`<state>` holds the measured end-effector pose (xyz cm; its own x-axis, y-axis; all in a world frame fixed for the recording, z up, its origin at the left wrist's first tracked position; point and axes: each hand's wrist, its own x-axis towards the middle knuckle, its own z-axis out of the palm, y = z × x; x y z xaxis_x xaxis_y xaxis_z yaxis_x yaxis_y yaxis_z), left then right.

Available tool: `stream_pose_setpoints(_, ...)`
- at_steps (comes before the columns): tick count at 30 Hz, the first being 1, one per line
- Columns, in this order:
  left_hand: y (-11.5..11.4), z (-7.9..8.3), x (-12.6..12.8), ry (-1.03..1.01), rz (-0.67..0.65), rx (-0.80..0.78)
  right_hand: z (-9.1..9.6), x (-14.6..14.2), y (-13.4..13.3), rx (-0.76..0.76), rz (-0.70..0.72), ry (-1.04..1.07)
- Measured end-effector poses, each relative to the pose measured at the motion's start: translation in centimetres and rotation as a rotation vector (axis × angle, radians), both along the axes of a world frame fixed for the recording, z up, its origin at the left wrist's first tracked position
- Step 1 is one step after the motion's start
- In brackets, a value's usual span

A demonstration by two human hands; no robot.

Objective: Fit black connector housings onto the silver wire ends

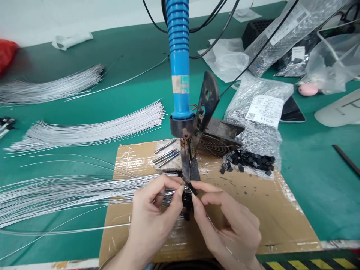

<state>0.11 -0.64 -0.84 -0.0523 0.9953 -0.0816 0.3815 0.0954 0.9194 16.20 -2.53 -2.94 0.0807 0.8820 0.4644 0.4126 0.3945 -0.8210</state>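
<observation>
Two hands meet just below the iron [180, 99], which stands at their 12 o'clock. The right hand [229, 219] pinches a wire [228, 249] that trails toward 5 o'clock; the left hand [157, 215] has its thumb and forefinger narrowed together, though I cannot tell what they grip. Loose wires [64, 195] lie at 9 o'clock, a bundle [98, 129] on the bench [81, 247] at 10, black pieces [254, 160] at 2.
</observation>
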Motion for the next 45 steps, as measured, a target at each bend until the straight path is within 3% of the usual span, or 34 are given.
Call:
stream_pose_setpoints(19,-0.1,0.0,-0.1,0.021,0.006,-0.007,-0.2,0.1,-0.3,-0.025,0.044,0.025)
stream_pose_setpoints(25,-0.1,-0.3,-0.3,0.033,-0.025,-0.008,-0.4,0.1,-0.6,-0.114,0.036,0.087)
stream_pose_setpoints(28,-0.3,-0.5,-0.8,0.105,-0.046,0.024,-0.9,1.9,-0.1,-0.106,-0.021,0.012)
stream_pose_setpoints(33,-0.6,-0.9,-2.4,0.311,-0.090,0.179,-2.6,7.1,1.5,-0.134,-0.318,-0.404)
stream_pose_setpoints(36,-0.8,-1.4,-3.2,0.364,-0.122,0.277,-3.3,8.8,1.8,-0.104,-0.323,-0.492)
stream_pose_setpoints(41,-1.7,-2.2,-3.7,0.335,-0.138,0.294,-3.7,8.1,0.9,-0.085,-0.294,-0.422)
stream_pose_setpoints(45,-1.8,-1.7,-4.8,0.357,-0.129,0.342,-4.1,7.3,-0.1,-0.072,-0.236,-0.251)
